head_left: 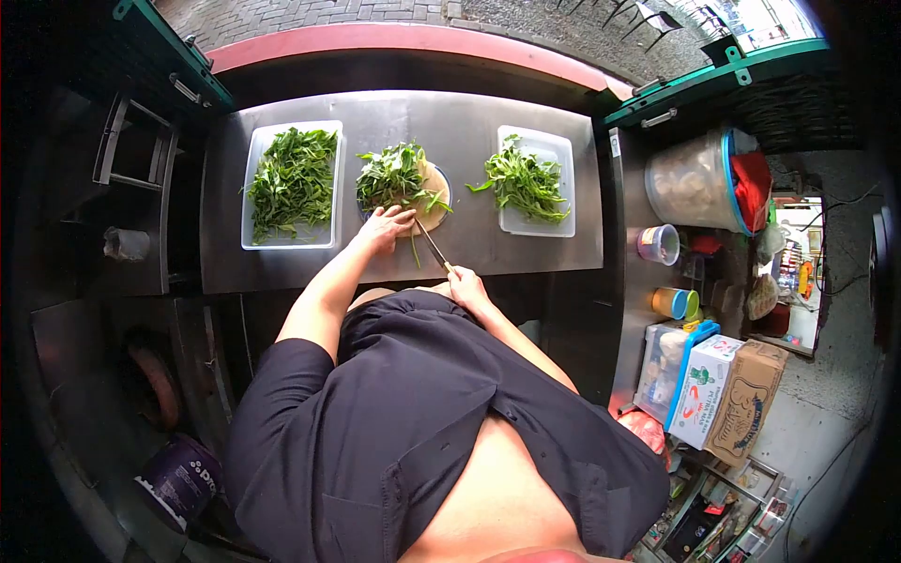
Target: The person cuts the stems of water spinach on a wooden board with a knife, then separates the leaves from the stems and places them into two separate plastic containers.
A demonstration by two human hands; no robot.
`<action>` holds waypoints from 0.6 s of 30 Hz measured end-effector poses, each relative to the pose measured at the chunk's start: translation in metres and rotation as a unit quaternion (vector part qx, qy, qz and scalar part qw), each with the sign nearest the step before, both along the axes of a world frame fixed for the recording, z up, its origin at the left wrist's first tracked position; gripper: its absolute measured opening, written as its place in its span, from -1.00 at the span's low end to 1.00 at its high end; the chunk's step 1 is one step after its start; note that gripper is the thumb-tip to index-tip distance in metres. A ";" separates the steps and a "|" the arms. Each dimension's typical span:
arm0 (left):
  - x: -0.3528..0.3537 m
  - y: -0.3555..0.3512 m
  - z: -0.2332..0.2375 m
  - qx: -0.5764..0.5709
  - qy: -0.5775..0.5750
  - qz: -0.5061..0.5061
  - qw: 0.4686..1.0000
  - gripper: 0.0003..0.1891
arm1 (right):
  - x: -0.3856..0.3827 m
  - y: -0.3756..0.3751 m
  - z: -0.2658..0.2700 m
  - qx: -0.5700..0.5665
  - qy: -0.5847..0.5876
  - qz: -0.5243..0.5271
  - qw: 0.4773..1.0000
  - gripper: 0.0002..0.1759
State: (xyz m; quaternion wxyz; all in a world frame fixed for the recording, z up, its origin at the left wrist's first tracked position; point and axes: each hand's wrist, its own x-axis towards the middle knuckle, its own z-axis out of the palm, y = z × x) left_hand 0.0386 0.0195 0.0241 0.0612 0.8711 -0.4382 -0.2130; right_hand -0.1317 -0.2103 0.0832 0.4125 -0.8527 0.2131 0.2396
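The leafy greens (392, 172) lie heaped on a round board (435, 184) on the worktop (469, 249); overhanging stems (415, 249) could slip off if pushed. The left hand (387, 227), fingers loosely spread, rests on them beside the knife (432, 246), so a slip might nick it; the right hand (466, 287) grips the handle.

Left hand (383, 229): laid palm-down, fingers (404, 217) extended
Right hand (465, 284): curled into a grip
Forearms (328, 286): angled inward

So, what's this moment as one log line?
left hand: at greens; right hand: holding knife; greens: on round board; left tub, right tub: more greens
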 end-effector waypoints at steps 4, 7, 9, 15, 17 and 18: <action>-0.002 -0.001 -0.002 0.007 -0.004 0.005 1.000 -0.14 | 0.003 0.003 -0.005 -0.001 0.013 -0.003 1.000 -0.63; -0.003 -0.001 -0.005 0.008 -0.011 0.004 1.000 -0.12 | 0.003 0.004 -0.007 0.000 0.023 -0.007 1.000 -0.63; -0.003 -0.001 -0.006 0.009 -0.010 0.004 1.000 -0.11 | 0.004 0.005 -0.006 -0.015 0.011 -0.002 1.000 -0.64; -0.002 0.001 -0.019 0.003 -0.019 0.003 1.000 -0.09 | 0.016 0.000 0.009 -0.007 0.024 0.010 1.000 -0.70; -0.002 0.001 -0.022 0.006 -0.026 -0.001 1.000 -0.09 | 0.022 -0.004 0.015 0.011 0.071 -0.015 0.997 -0.73; -0.002 0.001 -0.020 0.012 -0.023 -0.004 1.000 -0.08 | 0.018 -0.006 0.013 0.001 0.046 0.003 0.999 -0.72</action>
